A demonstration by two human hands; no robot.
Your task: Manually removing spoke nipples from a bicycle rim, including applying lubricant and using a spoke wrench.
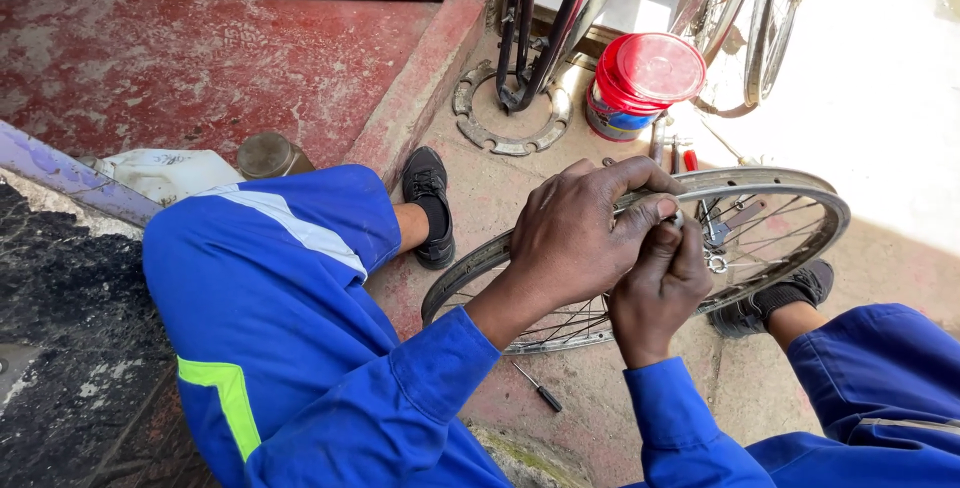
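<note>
A bare bicycle wheel rim with thin spokes lies tilted between my knees, over the floor. My left hand is curled over the near side of the rim, thumb and fingers pinching a small metal piece at the rim's edge. From below, my right hand meets it, with its fingers closed on the same small piece. What the piece is I cannot tell; my fingers hide most of it. Both my arms are in blue sleeves.
A small screwdriver lies on the floor under the rim. A red-lidded bucket, a toothed metal ring and bicycle frames stand ahead. A white jerrycan and a brown jar sit left, beside a raised red step.
</note>
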